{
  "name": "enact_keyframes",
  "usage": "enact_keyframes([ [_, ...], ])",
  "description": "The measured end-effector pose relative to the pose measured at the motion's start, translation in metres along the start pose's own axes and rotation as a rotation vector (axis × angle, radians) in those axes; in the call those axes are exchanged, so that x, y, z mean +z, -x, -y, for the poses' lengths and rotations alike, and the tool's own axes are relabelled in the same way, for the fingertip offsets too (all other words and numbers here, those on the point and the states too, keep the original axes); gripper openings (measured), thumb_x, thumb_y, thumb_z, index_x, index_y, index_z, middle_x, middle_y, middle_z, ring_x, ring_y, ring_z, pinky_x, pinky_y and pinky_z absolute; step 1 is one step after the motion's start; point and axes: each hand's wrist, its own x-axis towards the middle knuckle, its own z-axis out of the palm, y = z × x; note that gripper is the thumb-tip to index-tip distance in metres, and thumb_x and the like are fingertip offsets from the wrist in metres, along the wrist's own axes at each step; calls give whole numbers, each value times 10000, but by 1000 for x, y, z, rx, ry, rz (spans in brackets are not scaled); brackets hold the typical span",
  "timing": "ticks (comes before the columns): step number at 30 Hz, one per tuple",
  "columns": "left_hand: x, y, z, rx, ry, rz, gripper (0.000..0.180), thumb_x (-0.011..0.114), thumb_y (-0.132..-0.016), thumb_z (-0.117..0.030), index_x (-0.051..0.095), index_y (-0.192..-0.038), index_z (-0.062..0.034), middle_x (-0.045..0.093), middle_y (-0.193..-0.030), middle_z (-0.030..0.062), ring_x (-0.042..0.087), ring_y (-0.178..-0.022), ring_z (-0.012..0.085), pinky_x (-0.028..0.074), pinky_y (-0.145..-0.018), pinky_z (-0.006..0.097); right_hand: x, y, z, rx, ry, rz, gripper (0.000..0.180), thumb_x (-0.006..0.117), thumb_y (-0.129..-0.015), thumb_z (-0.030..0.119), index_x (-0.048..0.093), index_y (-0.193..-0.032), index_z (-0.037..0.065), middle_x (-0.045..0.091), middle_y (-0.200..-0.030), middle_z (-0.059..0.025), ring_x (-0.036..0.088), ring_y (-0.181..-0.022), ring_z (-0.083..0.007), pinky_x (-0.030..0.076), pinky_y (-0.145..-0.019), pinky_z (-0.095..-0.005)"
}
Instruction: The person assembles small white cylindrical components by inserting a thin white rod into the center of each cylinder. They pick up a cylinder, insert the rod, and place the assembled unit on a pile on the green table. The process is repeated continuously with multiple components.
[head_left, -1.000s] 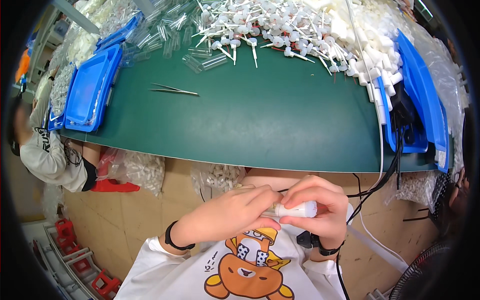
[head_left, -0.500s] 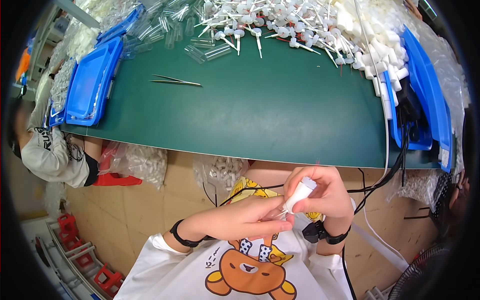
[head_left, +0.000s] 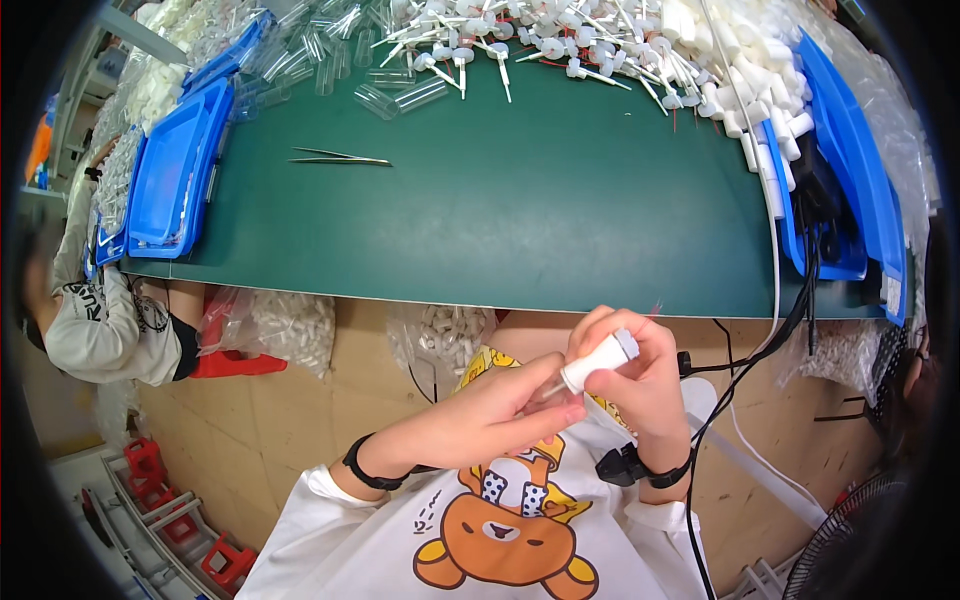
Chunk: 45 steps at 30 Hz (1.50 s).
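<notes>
In front of my shirt, below the table's near edge, both hands meet around one assembly. My right hand (head_left: 645, 378) grips a white cylinder (head_left: 594, 364) with a pale grey end piece (head_left: 627, 343) at its upper right end. Fingers of my left hand (head_left: 500, 408) are closed round a clear plastic tube (head_left: 553, 394), partly hidden by them. The cylinder's lower end meets the tube's mouth, and something thin and white shows inside the tube. How deep the cylinder sits in it I cannot tell.
On the green table (head_left: 450, 220) lie tweezers (head_left: 341, 158), clear tubes (head_left: 400, 98), a heap of white stemmed parts (head_left: 550, 40) and white cylinders (head_left: 755, 95). Blue trays (head_left: 170, 170) stand at the left, others at the right beside cables (head_left: 775, 330). Another person (head_left: 105, 330) sits at left.
The white cylinder and clear tube have come closer together; the thin white prongs seen between them are now mostly inside the tube. The whole view has shifted slightly.
</notes>
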Motion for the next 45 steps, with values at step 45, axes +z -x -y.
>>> enact_keyframes([
  [45, 10, 0, -2, 296, -564, -140, 336, 519, -881, -200, 417, -1113, 20, 567, -751, 167, 582, -646, 332, 435, -546, 404, 15, 16, -27, -346, 181, -112, 162, 609, -787, 147, 564, -881, 23, 586, -969, -122, 458, -1047, -256, 325, -957, -417],
])
